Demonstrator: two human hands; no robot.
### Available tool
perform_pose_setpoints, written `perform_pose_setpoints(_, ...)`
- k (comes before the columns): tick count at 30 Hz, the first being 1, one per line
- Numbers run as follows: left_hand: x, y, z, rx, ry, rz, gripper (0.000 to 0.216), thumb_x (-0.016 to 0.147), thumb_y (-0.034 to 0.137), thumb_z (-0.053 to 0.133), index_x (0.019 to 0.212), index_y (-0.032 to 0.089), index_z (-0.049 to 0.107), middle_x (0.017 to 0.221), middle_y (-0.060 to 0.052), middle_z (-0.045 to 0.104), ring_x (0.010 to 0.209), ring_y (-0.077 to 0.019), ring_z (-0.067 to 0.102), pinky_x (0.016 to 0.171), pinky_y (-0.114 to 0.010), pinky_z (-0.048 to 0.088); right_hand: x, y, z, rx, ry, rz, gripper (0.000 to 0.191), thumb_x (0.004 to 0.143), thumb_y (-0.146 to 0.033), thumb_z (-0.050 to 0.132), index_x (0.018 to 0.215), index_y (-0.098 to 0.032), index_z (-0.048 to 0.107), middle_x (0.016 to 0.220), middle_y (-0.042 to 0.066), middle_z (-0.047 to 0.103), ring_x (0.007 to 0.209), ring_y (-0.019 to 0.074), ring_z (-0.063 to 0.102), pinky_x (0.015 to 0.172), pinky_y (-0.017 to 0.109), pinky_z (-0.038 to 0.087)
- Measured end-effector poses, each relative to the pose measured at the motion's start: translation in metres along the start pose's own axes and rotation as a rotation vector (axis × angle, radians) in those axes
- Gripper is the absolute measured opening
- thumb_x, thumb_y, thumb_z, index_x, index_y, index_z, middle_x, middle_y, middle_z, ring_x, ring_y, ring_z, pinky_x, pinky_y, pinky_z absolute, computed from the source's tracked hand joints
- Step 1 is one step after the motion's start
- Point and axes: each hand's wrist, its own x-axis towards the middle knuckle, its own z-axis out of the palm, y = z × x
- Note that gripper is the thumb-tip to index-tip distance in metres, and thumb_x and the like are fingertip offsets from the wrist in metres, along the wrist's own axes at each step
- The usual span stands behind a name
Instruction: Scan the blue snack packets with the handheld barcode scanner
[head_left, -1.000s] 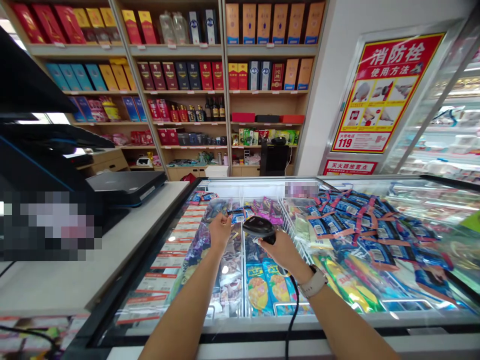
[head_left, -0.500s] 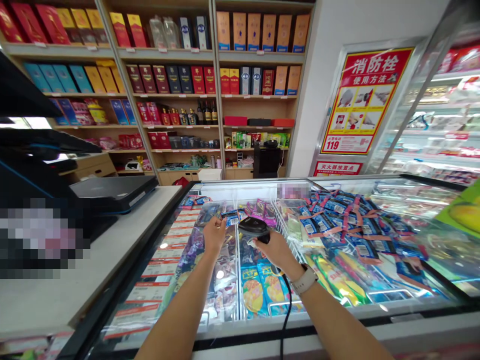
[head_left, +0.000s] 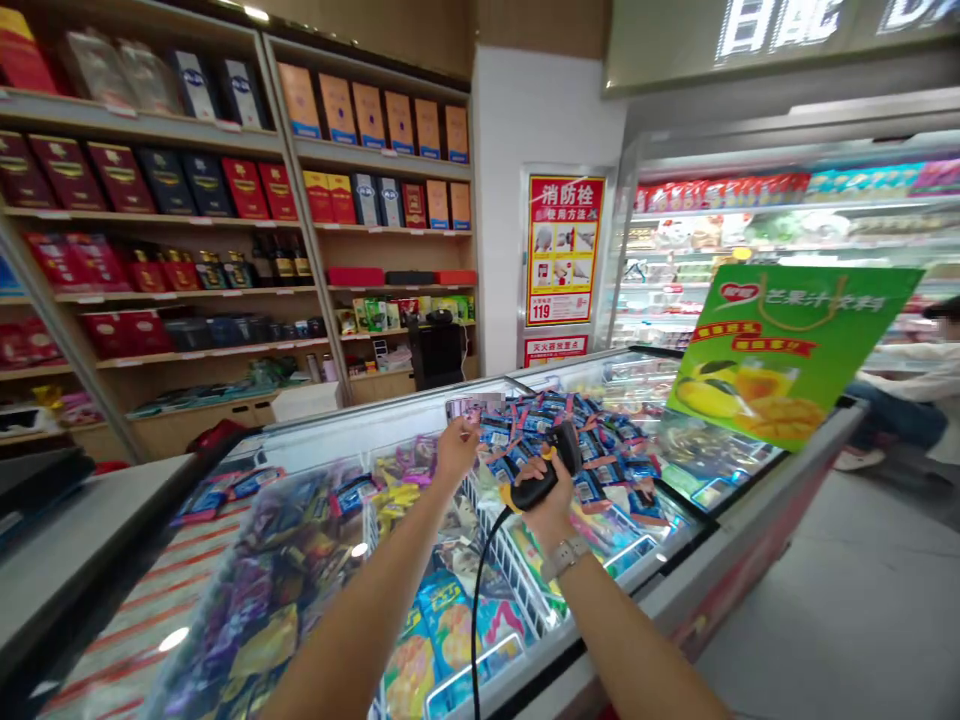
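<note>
My right hand [head_left: 541,490] is closed round the grip of a black barcode scanner [head_left: 553,463] with a yellow band, its cable [head_left: 480,590] hanging down toward me. My left hand [head_left: 456,447] is stretched out over the glass top of the chest freezer [head_left: 675,560], fingers pinched on a small blue wrapped packet [head_left: 480,422] that I can barely make out. Both hands hover above the freezer's middle, over blue and red wrapped ice creams [head_left: 592,450] under the glass.
A green mango drink sign [head_left: 787,350] stands on the freezer's right end. Shelves of boxed bottles [head_left: 225,190] fill the back wall. A counter [head_left: 67,540] lies at left. A crouching person [head_left: 907,390] is at far right by an open cooler [head_left: 750,250].
My view has swung to the right, bringing the green sign and the cooler into sight. Both hands have moved further right along the freezer, the scanner now tipped up.
</note>
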Motion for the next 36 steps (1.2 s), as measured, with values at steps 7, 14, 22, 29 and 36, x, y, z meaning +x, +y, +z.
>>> perform_pose_setpoints(7, 0.047, 0.009, 0.107, 0.168, -0.186, 0.175, 0.013, 0.071, 0.022, 0.057, 0.062, 0.019, 0.048, 0.062, 0.002, 0.059, 0.063, -0.0140, 0.059, 0.064, -0.028, 0.050, 0.024, -0.004, -0.027, 0.151, 0.172, -0.138, 0.026, 0.067, -0.043, 0.062, 0.063, -0.023, 0.045, 0.050, -0.008, 0.035, 0.042, 0.0088, 0.035, 0.047, 0.024, 0.040)
perform_pose_setpoints(14, 0.071, 0.008, 0.129, 0.493, -0.307, 0.334, 0.010, 0.075, 0.022, 0.058, 0.065, 0.019, 0.057, 0.070, -0.001, 0.065, 0.071, -0.0167, 0.060, 0.072, -0.030, 0.047, 0.030, -0.001, -0.022, 0.195, 0.306, -0.103, 0.021, 0.070, -0.042, 0.057, 0.066, -0.025, 0.046, 0.050, -0.006, 0.037, 0.043, 0.0111, 0.036, 0.046, 0.026, 0.040)
perform_pose_setpoints(22, 0.050, 0.032, 0.092, 0.620, -0.159, 0.590, 0.021, 0.079, 0.027, 0.058, 0.099, 0.019, 0.061, 0.105, -0.007, 0.062, 0.102, -0.0209, 0.056, 0.092, -0.033, 0.043, 0.024, -0.011, -0.026, 0.146, 0.178, -0.129, 0.023, 0.068, -0.043, 0.058, 0.065, -0.024, 0.045, 0.052, -0.007, 0.034, 0.045, 0.0099, 0.036, 0.050, 0.025, 0.041)
perform_pose_setpoints(29, 0.015, -0.001, -0.087, 1.149, 0.119, 0.122, 0.035, 0.083, 0.026, 0.046, 0.113, 0.014, 0.057, 0.120, -0.015, 0.057, 0.117, -0.0275, 0.048, 0.097, -0.040, 0.039, -0.004, 0.004, -0.002, 0.050, 0.066, 0.064, 0.024, 0.065, -0.039, 0.063, 0.081, -0.024, 0.053, 0.053, -0.009, 0.037, 0.043, 0.0085, 0.038, 0.047, 0.024, 0.039)
perform_pose_setpoints(36, -0.056, -0.039, -0.190, 1.198, 0.054, -0.319, 0.029, 0.083, 0.036, 0.049, 0.097, 0.018, 0.066, 0.101, -0.014, 0.067, 0.106, -0.0320, 0.057, 0.089, -0.046, 0.041, -0.033, 0.085, 0.053, -0.012, 0.030, 0.397, 0.027, 0.059, -0.029, 0.072, 0.074, -0.020, 0.052, 0.050, -0.009, 0.044, 0.041, 0.0064, 0.040, 0.041, 0.020, 0.036)
